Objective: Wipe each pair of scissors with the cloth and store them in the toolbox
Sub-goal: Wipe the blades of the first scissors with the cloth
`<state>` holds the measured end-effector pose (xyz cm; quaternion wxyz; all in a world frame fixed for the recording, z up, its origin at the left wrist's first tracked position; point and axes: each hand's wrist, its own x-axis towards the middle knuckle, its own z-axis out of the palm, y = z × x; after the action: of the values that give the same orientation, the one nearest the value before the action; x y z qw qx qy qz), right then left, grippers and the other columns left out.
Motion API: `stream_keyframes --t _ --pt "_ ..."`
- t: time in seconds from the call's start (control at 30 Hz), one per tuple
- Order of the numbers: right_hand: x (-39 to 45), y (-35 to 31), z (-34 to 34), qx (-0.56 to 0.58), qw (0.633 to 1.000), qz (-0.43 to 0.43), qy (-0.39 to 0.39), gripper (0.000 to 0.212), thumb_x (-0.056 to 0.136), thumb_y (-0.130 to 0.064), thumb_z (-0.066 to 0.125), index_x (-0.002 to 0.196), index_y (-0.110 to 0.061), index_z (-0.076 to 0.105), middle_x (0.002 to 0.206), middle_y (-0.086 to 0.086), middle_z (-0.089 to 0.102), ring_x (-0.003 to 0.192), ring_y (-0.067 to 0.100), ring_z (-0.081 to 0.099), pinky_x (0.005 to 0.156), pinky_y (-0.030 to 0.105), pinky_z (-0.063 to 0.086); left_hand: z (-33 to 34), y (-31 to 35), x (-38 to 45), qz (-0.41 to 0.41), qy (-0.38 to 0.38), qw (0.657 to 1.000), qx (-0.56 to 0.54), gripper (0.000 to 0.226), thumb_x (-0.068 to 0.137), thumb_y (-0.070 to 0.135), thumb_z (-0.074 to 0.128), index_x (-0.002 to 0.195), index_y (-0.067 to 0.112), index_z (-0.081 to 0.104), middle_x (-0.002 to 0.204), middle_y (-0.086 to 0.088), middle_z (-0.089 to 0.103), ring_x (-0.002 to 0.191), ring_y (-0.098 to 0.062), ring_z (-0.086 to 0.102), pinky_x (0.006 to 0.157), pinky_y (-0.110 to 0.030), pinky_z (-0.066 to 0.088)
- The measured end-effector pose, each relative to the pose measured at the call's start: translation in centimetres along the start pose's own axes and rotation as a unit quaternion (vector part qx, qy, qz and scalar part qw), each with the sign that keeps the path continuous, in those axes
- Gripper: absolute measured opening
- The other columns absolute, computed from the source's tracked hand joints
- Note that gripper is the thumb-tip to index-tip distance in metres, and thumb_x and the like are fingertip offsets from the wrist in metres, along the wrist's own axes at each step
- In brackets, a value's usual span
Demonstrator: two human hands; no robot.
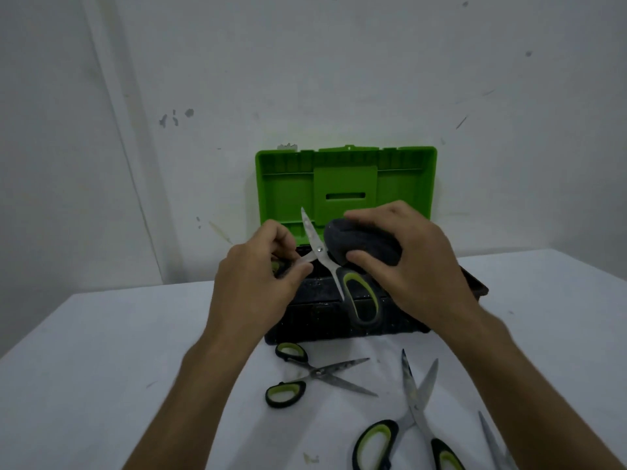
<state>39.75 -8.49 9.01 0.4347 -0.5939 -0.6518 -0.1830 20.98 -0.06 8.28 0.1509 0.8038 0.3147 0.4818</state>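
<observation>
My left hand [263,266] pinches an opened pair of scissors [339,273] with black and green handles, held over the toolbox. Its free blade points up and its free handle hangs down. My right hand [407,259] grips a wadded dark grey cloth [359,244] pressed against the scissors near the pivot. The toolbox [339,320] has a black base and a green lid [285,195] standing open against the wall. Its inside is mostly hidden by my hands.
On the white table lie more scissors with stained blades: one opened pair [315,374] just in front of the toolbox, another [414,412] at the lower right, and the blades of a third [492,442] at the bottom edge. A white wall stands behind.
</observation>
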Motion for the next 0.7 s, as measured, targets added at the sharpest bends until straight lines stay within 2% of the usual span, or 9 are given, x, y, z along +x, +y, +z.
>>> stream_keyframes --t 0.1,0.2,0.3,0.5,0.57,0.7 --pt "-0.3 -0.2 0.7 -0.036 0.999 -0.022 0.002 0.036 0.086 -0.028 0.072 0.121 -0.033 0.068 0.113 -0.005 0.054 0.105 0.017 0.055 0.077 0.038 0.055 0.2 0.5 -0.1 -0.016 0.007 0.999 -0.04 0.03 0.079 0.034 0.074 0.087 0.026 0.046 0.077 0.011 0.067 0.076 -0.008 0.065 0.07 -0.041 0.056" --pt "-0.6 -0.4 1.5 -0.061 0.997 -0.037 0.018 0.033 0.087 -0.028 0.071 0.12 -0.032 0.069 0.115 -0.002 0.053 0.097 0.012 0.052 0.068 0.032 0.055 0.2 0.4 -0.2 -0.04 -0.001 0.998 -0.047 0.036 0.076 0.046 0.073 0.088 0.029 0.043 0.075 0.008 0.066 0.071 -0.015 0.064 0.067 -0.047 0.055" --pt "-0.8 -0.5 2.1 -0.083 0.995 -0.038 0.042 0.031 0.086 -0.027 0.072 0.117 -0.029 0.07 0.115 -0.001 0.055 0.091 0.009 0.048 0.061 0.024 0.049 0.3 0.4 -0.3 -0.053 -0.002 0.998 -0.014 0.045 0.068 0.057 0.073 0.087 0.03 0.041 0.074 0.008 0.063 0.068 -0.015 0.062 0.064 -0.047 0.054" --pt "-0.4 0.9 0.9 -0.118 0.989 0.024 0.084 0.034 0.087 -0.026 0.071 0.121 -0.027 0.068 0.114 -0.001 0.052 0.099 0.018 0.056 0.067 0.025 0.049 0.7 0.4 -0.3 -0.073 -0.027 0.996 0.036 0.049 0.066 0.064 0.072 0.089 0.03 0.045 0.076 0.012 0.062 0.069 -0.007 0.057 0.06 -0.034 0.049" --pt "-0.3 0.7 0.5 -0.111 0.99 0.013 0.087 0.035 0.087 -0.026 0.07 0.122 -0.026 0.067 0.115 -0.001 0.052 0.099 0.018 0.055 0.067 0.026 0.05 0.8 0.3 -0.3 -0.079 -0.036 0.995 0.047 0.045 0.068 0.065 0.07 0.089 0.03 0.05 0.076 0.012 0.061 0.068 -0.005 0.056 0.059 -0.032 0.047" --pt "-0.5 -0.7 1.0 -0.071 0.997 -0.042 0.012 0.036 0.087 -0.026 0.069 0.123 -0.029 0.066 0.121 -0.001 0.051 0.102 0.017 0.056 0.069 0.031 0.056 0.8 0.0 -0.2 -0.07 -0.05 0.994 0.07 0.04 0.072 0.069 0.062 0.081 0.031 0.066 0.078 0.012 0.067 0.074 -0.007 0.062 0.064 -0.033 0.054"
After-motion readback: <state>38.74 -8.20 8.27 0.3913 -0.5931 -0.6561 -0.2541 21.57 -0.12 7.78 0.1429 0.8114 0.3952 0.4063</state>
